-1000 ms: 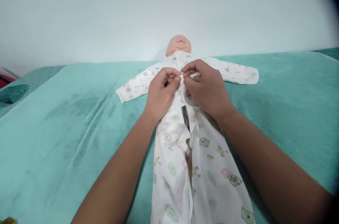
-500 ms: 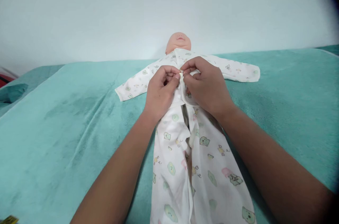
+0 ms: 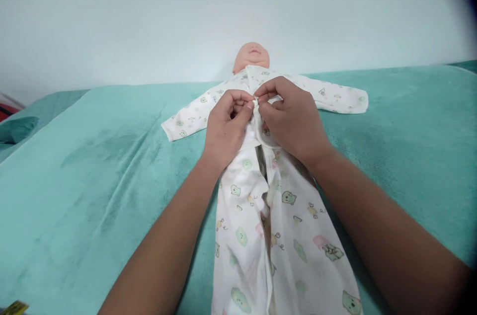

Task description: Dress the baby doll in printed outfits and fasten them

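A baby doll [image 3: 252, 55] lies on its back on a teal blanket [image 3: 93, 171], head toward the wall. It wears a white sleepsuit [image 3: 242, 235] printed with small green and pink animals, sleeves spread out to both sides. My left hand [image 3: 225, 128] and my right hand [image 3: 290, 118] meet over the doll's chest. Each hand pinches one edge of the sleepsuit's front opening, thumbs and fingertips pressed together at a small snap. Below the hands the front of the sleepsuit gapes open down the middle.
A pale wall rises behind the doll's head. A teal pillow [image 3: 17, 128] and something red [image 3: 5, 112] lie at the far left edge. A yellow scrap [image 3: 9, 308] shows in the bottom left corner.
The view has shifted slightly, so doll and sleeves sit a little higher. Both hands stay pinched on the same spot at the chest.
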`<move>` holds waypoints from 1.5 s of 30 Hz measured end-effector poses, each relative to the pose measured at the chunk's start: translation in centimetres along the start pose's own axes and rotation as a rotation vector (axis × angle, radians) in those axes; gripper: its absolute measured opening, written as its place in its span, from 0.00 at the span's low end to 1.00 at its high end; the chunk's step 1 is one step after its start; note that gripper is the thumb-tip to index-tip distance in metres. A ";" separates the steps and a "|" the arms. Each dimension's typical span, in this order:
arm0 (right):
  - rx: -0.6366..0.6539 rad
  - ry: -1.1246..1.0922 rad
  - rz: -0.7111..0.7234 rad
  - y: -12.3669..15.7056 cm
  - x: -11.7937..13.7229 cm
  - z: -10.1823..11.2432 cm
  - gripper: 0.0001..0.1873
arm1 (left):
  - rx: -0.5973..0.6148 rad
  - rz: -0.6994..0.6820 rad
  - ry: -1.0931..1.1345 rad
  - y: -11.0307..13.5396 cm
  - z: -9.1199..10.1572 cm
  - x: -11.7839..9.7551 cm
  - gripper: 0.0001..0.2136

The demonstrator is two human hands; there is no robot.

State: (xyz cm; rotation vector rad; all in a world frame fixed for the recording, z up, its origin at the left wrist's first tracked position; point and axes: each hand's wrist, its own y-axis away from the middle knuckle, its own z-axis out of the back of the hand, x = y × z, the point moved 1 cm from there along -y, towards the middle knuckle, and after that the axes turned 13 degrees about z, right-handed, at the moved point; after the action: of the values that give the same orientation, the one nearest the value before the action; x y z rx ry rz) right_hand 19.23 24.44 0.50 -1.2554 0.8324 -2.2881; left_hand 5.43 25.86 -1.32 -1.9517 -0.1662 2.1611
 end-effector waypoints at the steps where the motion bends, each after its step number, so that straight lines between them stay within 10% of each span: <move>1: -0.001 -0.004 -0.001 0.0 0.0 0.0 0.10 | -0.002 -0.001 0.001 0.0 0.0 0.0 0.01; 45: 0.014 -0.014 -0.035 0.0 0.0 0.1 0.08 | -0.042 -0.044 -0.057 0.0 -0.3 0.3 0.01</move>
State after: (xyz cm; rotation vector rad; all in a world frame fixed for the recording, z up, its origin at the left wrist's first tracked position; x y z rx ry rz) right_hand 19.26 24.40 0.54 -1.2878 0.7949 -2.3057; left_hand 5.68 25.87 -1.64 -1.8915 -0.2639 2.2035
